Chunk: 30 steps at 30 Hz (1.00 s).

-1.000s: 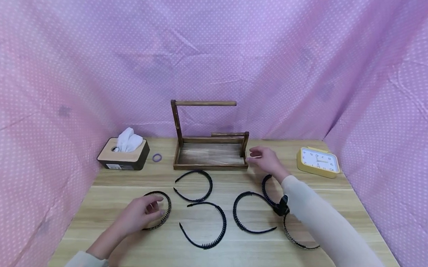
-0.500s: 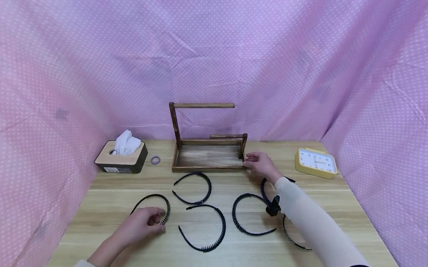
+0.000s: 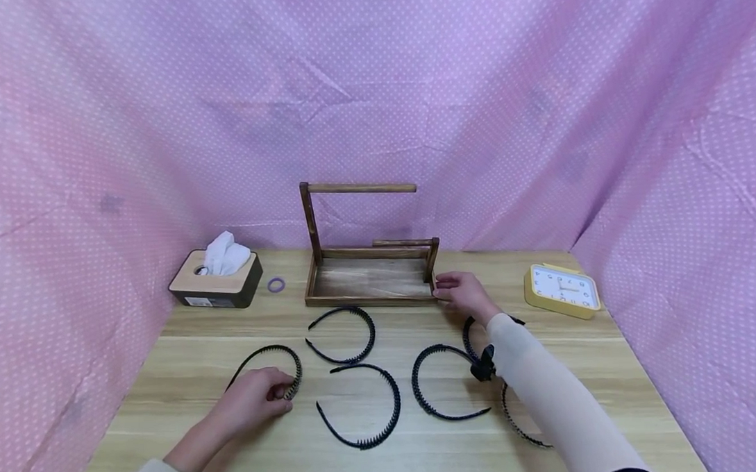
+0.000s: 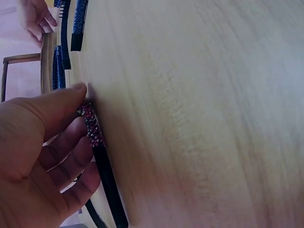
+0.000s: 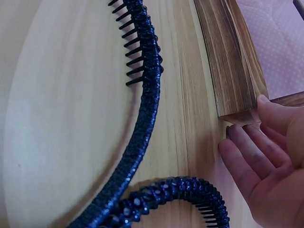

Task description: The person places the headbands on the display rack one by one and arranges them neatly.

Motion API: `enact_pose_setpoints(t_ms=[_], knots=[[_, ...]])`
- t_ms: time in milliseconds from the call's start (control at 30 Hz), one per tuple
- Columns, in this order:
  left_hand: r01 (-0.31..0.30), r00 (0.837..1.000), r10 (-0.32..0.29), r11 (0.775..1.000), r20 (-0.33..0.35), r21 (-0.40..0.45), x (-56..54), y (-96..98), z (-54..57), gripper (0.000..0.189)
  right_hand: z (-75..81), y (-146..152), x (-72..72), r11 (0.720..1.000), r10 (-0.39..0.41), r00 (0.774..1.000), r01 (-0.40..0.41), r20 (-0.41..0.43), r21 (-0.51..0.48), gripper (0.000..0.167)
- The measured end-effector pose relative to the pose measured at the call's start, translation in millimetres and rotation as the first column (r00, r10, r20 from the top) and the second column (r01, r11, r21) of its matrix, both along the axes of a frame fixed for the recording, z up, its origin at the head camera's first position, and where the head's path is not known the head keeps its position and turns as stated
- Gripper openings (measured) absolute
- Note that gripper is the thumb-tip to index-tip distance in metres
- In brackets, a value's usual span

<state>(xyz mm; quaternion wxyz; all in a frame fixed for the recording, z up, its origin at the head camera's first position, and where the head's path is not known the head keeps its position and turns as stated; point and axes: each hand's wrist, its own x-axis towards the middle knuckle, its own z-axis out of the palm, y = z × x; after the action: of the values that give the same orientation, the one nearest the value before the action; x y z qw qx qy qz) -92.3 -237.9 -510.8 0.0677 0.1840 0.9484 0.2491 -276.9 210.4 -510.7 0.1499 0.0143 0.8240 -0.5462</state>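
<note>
My left hand (image 3: 257,398) pinches the right side of a toothed headband (image 3: 257,351) lying at the table's left. In the left wrist view, the thumb and curled fingers (image 4: 78,142) meet at the band's pink-and-black glittery part (image 4: 92,126). A brown wooden rack (image 3: 368,302) stands at the back, with a shallow tray base, a tall bar on its left post and a short bar on its right post. At its right end, my right hand (image 3: 464,294) grips the tray's end wall, thumb at the top edge and fingers against the outside.
Two dark headbands lie mid-table, one behind (image 3: 370,333) and one in front (image 3: 393,402). Several more, including a dark one (image 3: 417,380), lie right, partly under the right forearm. A tissue box (image 3: 217,280) and purple ring (image 3: 276,285) sit back left; a yellow clock (image 3: 561,290) lies back right.
My right hand has come down slightly onto the rack's right end and grips it. My left hand has lowered to the headband and closed its fingers on it. The rack and headbands look unmoved.
</note>
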Motion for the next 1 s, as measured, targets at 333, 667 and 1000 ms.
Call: enact_pose_setpoints(t_ms=[333, 667, 1000], knots=[[-0.022, 0.996, 0.022, 1.0, -0.085, -0.007, 3.8, 2.0, 4.0, 0.024, 6.5, 3, 1.6, 1.0, 0.003, 1.0, -0.003, -0.004, -0.004, 0.049], [-0.142, 0.982, 0.146, 0.989, -0.119, 0.039, 14.0, 5.8, 13.6, 0.023, 6.2, 0, -1.0, 0.998, 0.059, 0.998, -0.059, -0.01, 0.037, 0.046], [-0.139, 0.953, 0.148, 0.989, -0.264, 0.052, 11.5, 7.8, 35.1, 0.025, 14.2, -6, -2.2, 0.981, 0.11, 0.993, -0.102, -0.041, 0.165, 0.041]])
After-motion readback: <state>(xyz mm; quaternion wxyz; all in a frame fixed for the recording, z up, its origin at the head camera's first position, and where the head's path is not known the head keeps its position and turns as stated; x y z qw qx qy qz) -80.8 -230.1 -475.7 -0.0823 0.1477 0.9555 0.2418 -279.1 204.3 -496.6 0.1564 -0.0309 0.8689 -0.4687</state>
